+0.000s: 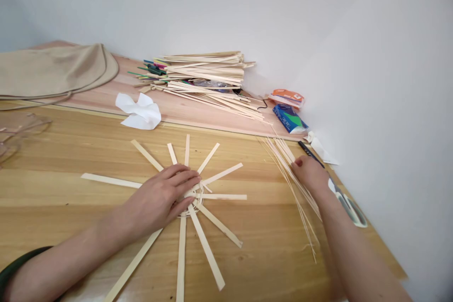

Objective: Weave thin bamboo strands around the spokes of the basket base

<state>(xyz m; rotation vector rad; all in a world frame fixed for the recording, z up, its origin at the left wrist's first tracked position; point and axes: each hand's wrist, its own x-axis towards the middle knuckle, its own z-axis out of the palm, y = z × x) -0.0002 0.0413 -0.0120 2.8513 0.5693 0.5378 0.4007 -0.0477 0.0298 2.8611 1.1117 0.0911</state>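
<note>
My left hand (171,194) lies open, fingers extended, over the hub of the weave (204,209), flat on the table (88,148). My right hand (312,173) is curled at the thin strips (285,151); I cannot tell whether it grips any. Pen (310,153): just beyond my right hand. Scissors (352,208): outside that wrist.

A craft workspace, judging by radiating wooden strips (206,247) and scissors (351,208)

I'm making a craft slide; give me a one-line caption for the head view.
Left hand resting on a spoked weave, right hand at a bundle of thin strands.
</note>
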